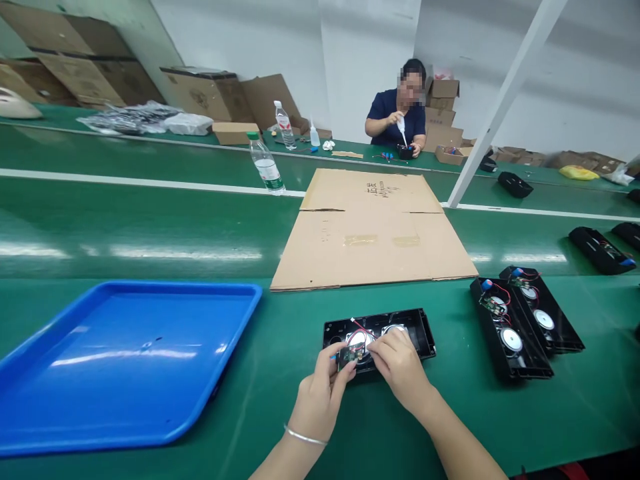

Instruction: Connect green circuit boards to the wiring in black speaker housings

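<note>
A black speaker housing (425,333) lies on the green bench in front of me, with two round speakers set in it. Between thumb and fingers, my left hand (320,390) grips a small green circuit board (349,355) over the left speaker. My right hand (400,363) is closed in a pinch at the board's right edge; its fingertips hide what they hold. A red and dark wire with a white plug (353,321) loops up behind the board.
At left lies a blue tray (235,288). Two more black speaker housings (530,365) stand at right. Beyond my hands are a flat cardboard sheet (375,260), a water bottle (267,167) and a slanting white post (500,107). Across the bench, a person (390,120) holds a squeeze bottle.
</note>
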Available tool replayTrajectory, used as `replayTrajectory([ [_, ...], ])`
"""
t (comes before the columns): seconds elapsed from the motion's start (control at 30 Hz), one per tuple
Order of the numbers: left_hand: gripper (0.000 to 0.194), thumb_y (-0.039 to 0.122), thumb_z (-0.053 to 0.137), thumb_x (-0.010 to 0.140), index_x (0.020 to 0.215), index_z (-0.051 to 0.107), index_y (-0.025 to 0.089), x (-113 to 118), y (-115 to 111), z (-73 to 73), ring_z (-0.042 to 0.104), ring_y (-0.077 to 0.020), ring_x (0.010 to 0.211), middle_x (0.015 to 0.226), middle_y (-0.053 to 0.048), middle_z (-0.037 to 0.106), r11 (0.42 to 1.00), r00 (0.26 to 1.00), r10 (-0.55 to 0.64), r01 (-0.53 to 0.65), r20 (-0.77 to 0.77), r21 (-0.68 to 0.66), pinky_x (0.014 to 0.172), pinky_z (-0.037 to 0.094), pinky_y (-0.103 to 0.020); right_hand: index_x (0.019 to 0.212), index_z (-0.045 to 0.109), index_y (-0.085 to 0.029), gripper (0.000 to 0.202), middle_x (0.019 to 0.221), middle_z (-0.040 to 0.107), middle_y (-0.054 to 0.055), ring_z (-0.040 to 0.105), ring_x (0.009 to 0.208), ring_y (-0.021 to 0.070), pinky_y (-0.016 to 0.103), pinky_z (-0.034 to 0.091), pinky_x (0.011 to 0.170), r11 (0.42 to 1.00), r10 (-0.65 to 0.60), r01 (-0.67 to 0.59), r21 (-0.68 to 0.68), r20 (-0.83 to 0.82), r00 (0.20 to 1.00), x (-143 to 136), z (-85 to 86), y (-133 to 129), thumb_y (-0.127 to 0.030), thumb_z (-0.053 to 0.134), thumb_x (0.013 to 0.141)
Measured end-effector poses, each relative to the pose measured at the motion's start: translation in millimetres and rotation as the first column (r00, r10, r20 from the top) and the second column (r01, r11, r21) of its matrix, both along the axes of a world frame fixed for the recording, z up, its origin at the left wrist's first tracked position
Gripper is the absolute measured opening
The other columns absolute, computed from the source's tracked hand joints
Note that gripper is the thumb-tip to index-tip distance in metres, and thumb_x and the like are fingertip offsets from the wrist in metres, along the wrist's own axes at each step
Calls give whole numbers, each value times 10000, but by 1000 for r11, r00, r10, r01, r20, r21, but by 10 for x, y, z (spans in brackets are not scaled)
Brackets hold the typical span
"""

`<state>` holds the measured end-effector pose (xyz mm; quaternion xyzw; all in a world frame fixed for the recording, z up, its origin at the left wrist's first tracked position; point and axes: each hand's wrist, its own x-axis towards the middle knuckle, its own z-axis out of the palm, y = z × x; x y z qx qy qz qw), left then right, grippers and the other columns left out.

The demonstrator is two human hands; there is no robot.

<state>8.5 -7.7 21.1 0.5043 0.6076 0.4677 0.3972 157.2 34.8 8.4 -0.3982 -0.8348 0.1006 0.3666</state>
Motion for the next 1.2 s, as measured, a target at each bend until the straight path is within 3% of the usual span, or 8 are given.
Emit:
replayTrajectory([
  [0.27,380,534,485,802,1015,517,221,7,-3,-78,717,-243,685,649,2,681,1000,999,-13,12,-47,-21,580,572,-301,793,565,-160,260,697,593,18,474,663,150,310,357,681,996,-82,81,37,16,997,-43,-63,-28,-154,353,943],
  [0.53,333,488,481,819,1005,520,214,60,-52,-142,707,-230,792,915,-69,713,999,999,-34,34,-2,-12,707,589,-338,764,583,-167,268,690,594,27,495,646,147,309,380,683,992,-126,127,23,-17,992,-75,-155,-64,-149,371,928],
  [0.63,281,431,456,841,1006,522,213,15,-28,-114,707,-220,787,840,-43,715,997,995,-76,77,66,-17,769,582,-365,769,586,-169,233,666,596,13,505,632,139,289,393,665,995,-102,102,-7,-12,995,-44,-152,-54,-168,411,922],
  [0.73,230,374,463,845,994,534,214,-80,23,-63,697,-217,843,868,-37,717,978,971,-198,204,133,-34,825,568,-377,951,583,-158,118,682,612,4,527,641,140,273,398,652,995,-82,82,-56,18,997,-4,-109,-37,-172,477,902],
  [0.83,202,341,486,834,981,548,217,-146,58,-33,694,-212,846,864,-26,715,956,948,-277,288,157,-53,842,564,-379,1024,573,-182,151,709,623,1,534,648,143,272,388,656,995,-51,57,-86,73,996,14,-80,-21,-169,524,881],
  [1.07,199,331,473,838,975,546,206,-108,49,-51,680,-215,875,896,-30,701,972,957,-218,231,193,-47,819,580,-395,879,596,-180,105,701,594,24,504,668,167,304,367,674,995,-53,63,-78,126,991,-25,-147,-30,-184,492,896],
  [1.2,202,341,494,823,966,545,208,-98,32,-45,688,-214,847,866,-27,706,970,953,-218,235,209,-59,771,599,-380,837,608,-181,114,683,587,11,516,665,158,286,395,644,993,-19,32,-113,119,993,15,-62,-9,-188,507,890],
])
